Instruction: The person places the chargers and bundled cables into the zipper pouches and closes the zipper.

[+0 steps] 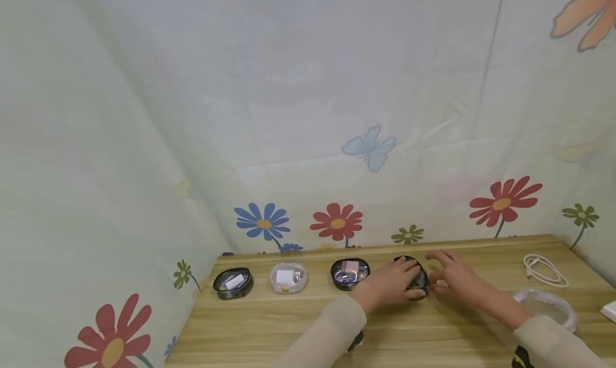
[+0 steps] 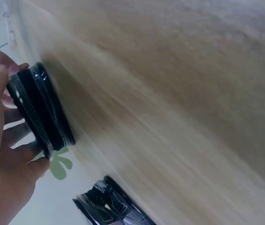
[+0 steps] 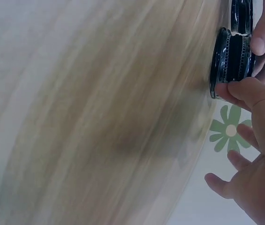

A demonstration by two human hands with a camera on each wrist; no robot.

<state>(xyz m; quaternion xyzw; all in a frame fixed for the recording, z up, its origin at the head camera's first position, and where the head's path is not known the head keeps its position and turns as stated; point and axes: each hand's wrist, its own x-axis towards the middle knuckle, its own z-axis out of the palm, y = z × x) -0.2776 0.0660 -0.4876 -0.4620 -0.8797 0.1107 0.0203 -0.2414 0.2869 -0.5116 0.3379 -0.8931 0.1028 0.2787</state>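
On the wooden table stands a black oval zip case (image 1: pixel 421 283), with both hands at it. Reaching over its top, my left hand (image 1: pixel 391 285) grips the case from above. The left wrist view shows those fingers spread along the far side of the case (image 2: pixel 41 110), thumb on the near side. At the right end, my right hand (image 1: pixel 457 280) pinches the edge by the zipper between thumb and forefinger. In the right wrist view its other fingers stand out from the case (image 3: pixel 235 58). The left palm hides part of the top.
Left along the back stand a black case with a pink block (image 1: pixel 351 267), a clear white-rimmed case with a white charger (image 1: pixel 285 276) and a black case with a white block (image 1: pixel 235 282). At the right lie a white cable (image 1: pixel 546 271), a clear oval case (image 1: pixel 570 309) and a white object (image 1: pixel 609 310).
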